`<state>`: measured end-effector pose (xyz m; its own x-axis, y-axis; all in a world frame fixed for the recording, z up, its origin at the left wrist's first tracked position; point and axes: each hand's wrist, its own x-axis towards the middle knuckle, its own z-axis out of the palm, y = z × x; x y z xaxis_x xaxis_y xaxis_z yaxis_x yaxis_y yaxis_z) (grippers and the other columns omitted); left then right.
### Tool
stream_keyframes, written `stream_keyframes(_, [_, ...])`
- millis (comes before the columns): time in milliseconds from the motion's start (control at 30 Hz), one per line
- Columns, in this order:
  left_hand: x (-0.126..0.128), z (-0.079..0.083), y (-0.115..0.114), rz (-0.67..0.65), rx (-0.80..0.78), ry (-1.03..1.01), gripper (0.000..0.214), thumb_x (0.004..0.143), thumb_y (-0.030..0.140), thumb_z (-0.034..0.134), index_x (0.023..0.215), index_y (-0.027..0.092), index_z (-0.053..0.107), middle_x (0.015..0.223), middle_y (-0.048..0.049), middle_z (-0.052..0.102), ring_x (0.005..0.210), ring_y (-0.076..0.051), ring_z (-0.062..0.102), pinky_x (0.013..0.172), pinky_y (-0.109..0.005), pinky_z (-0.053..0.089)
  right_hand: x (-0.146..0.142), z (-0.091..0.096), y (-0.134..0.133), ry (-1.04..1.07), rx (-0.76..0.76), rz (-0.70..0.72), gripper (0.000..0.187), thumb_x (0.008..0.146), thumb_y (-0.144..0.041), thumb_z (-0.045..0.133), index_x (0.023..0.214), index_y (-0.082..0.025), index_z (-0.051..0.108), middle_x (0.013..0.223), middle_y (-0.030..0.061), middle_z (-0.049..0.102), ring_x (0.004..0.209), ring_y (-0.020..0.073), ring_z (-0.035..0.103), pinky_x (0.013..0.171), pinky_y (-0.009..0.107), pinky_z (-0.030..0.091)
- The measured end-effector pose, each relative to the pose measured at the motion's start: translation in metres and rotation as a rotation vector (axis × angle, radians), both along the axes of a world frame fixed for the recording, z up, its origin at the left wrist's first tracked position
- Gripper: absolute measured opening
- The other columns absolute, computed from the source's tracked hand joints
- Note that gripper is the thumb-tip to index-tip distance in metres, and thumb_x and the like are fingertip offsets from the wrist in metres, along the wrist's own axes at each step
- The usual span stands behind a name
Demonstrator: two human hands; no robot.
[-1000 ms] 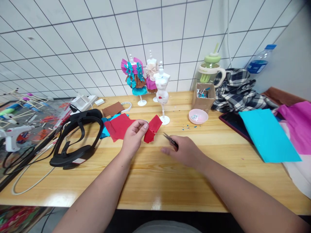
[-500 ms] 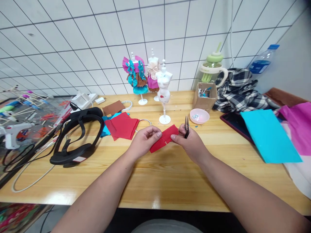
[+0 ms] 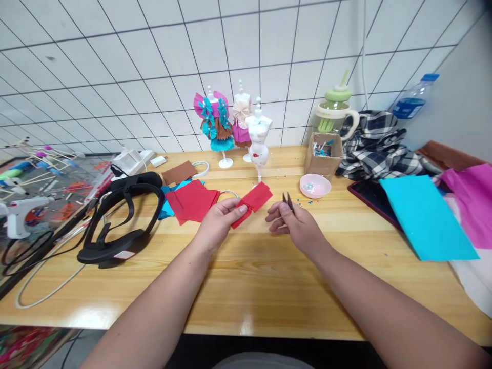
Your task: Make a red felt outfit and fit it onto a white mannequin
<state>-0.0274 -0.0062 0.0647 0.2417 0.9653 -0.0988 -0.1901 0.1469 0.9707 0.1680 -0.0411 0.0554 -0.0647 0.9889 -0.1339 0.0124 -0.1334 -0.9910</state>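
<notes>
Between thumb and fingers, my left hand (image 3: 220, 221) pinches a folded piece of red paper (image 3: 258, 198) that has a cut in its lower edge. To its right, my right hand (image 3: 298, 225) keeps a pair of small scissors (image 3: 288, 201) under the thumb, blades pointing up; the other fingers are off the paper. Just behind the paper stands a bare white mini mannequin (image 3: 259, 130) with a red mark on its hip. More red sheets (image 3: 192, 201) lie left of my left hand, on top of blue ones.
Two dressed mannequins (image 3: 215, 123) stand by the tiled wall. A pink dish (image 3: 315, 186), a cardboard box (image 3: 323, 159) and a green-lidded cup (image 3: 335, 110) are at back right. A black headset (image 3: 115, 241) lies left; a turquoise sheet (image 3: 430, 220) overlaps a tablet (image 3: 369, 197) at right.
My right hand has let go of the red paper and moved slightly away from it, still holding the scissors. The paper has tilted up in my left hand.
</notes>
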Motion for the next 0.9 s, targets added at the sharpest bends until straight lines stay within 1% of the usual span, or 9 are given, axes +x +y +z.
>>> stream_keyframes(67, [-0.001, 0.001, 0.002, 0.048, -0.027, -0.091, 0.024, 0.066, 0.031, 0.082, 0.084, 0.017, 0.074, 0.079, -0.0011, 0.072, 0.07, -0.011, 0.063, 0.073, -0.022, 0.048, 0.0, 0.0, -0.002, -0.121, 0.004, 0.05, 0.042, 0.088, -0.062, 0.043, 0.09, -0.021, 0.053, 0.067, -0.0028, 0.053, 0.049, 0.0085, 0.049, 0.043, 0.02, 0.045])
stream_keyframes(133, [-0.002, 0.003, 0.002, 0.058, -0.049, -0.136, 0.023, 0.066, 0.029, 0.082, 0.084, 0.016, 0.074, 0.077, -0.001, 0.071, 0.07, -0.01, 0.063, 0.073, -0.022, 0.048, -0.001, 0.0, -0.005, -0.192, -0.024, 0.121, 0.043, 0.089, -0.064, 0.038, 0.089, -0.023, 0.051, 0.061, -0.0059, 0.041, 0.044, 0.0076, 0.039, 0.035, 0.018, 0.037])
stream_keyframes(200, [0.0, 0.005, 0.001, 0.05, -0.062, -0.142, 0.024, 0.066, 0.028, 0.082, 0.085, 0.016, 0.074, 0.078, -0.0012, 0.071, 0.07, -0.01, 0.063, 0.073, -0.021, 0.049, -0.003, 0.001, -0.009, -0.168, -0.08, 0.218, 0.044, 0.091, -0.064, 0.031, 0.089, -0.024, 0.048, 0.063, -0.0063, 0.036, 0.044, 0.0076, 0.034, 0.032, 0.018, 0.038])
stream_keyframes(267, [0.002, 0.006, -0.002, 0.043, -0.065, -0.132, 0.025, 0.065, 0.028, 0.083, 0.086, 0.016, 0.074, 0.077, -0.0008, 0.071, 0.069, -0.009, 0.062, 0.073, -0.021, 0.049, -0.006, 0.001, -0.011, -0.112, -0.115, 0.284, 0.042, 0.093, -0.062, 0.028, 0.09, -0.024, 0.048, 0.065, -0.0062, 0.035, 0.046, 0.0081, 0.034, 0.033, 0.02, 0.043])
stream_keyframes(367, [0.006, 0.006, -0.005, 0.03, -0.053, -0.104, 0.029, 0.064, 0.029, 0.084, 0.088, 0.017, 0.074, 0.075, -0.0001, 0.07, 0.069, -0.011, 0.062, 0.075, -0.023, 0.05, -0.009, 0.001, -0.013, -0.085, -0.1, 0.311, 0.038, 0.094, -0.058, 0.03, 0.091, -0.025, 0.047, 0.063, -0.0062, 0.036, 0.048, 0.0093, 0.036, 0.038, 0.024, 0.05])
stream_keyframes(467, [0.007, 0.004, -0.006, 0.014, -0.032, -0.068, 0.033, 0.065, 0.031, 0.083, 0.093, 0.019, 0.074, 0.08, -0.0017, 0.071, 0.076, -0.015, 0.065, 0.078, -0.026, 0.05, -0.008, 0.001, -0.013, -0.144, -0.072, 0.319, 0.038, 0.094, -0.059, 0.029, 0.095, -0.025, 0.048, 0.061, -0.0052, 0.04, 0.051, 0.0109, 0.04, 0.037, 0.022, 0.049])
stream_keyframes(567, [0.007, 0.0, -0.005, 0.0, -0.018, -0.028, 0.031, 0.067, 0.033, 0.082, 0.093, 0.019, 0.074, 0.085, -0.003, 0.072, 0.081, -0.016, 0.065, 0.079, -0.027, 0.049, -0.008, 0.0, -0.013, -0.194, -0.045, 0.322, 0.041, 0.094, -0.061, 0.028, 0.098, -0.026, 0.049, 0.062, -0.0047, 0.04, 0.053, 0.0116, 0.043, 0.038, 0.02, 0.048])
stream_keyframes(700, [0.005, -0.004, -0.004, -0.032, 0.006, 0.024, 0.028, 0.07, 0.035, 0.079, 0.093, 0.02, 0.074, 0.088, -0.0026, 0.072, 0.082, -0.015, 0.064, 0.075, -0.024, 0.047, -0.008, -0.001, -0.014, -0.142, -0.033, 0.329, 0.042, 0.094, -0.062, 0.027, 0.097, -0.026, 0.048, 0.063, -0.0048, 0.038, 0.055, 0.0116, 0.04, 0.04, 0.022, 0.051])
stream_keyframes(900, [0.005, -0.007, -0.005, -0.08, 0.02, 0.053, 0.026, 0.072, 0.033, 0.078, 0.094, 0.02, 0.073, 0.088, -0.0017, 0.073, 0.078, -0.013, 0.063, 0.069, -0.022, 0.046, -0.01, 0.002, -0.013, -0.104, -0.076, 0.332, 0.041, 0.093, -0.061, 0.029, 0.093, -0.024, 0.046, 0.061, -0.0055, 0.038, 0.052, 0.0104, 0.036, 0.043, 0.024, 0.053])
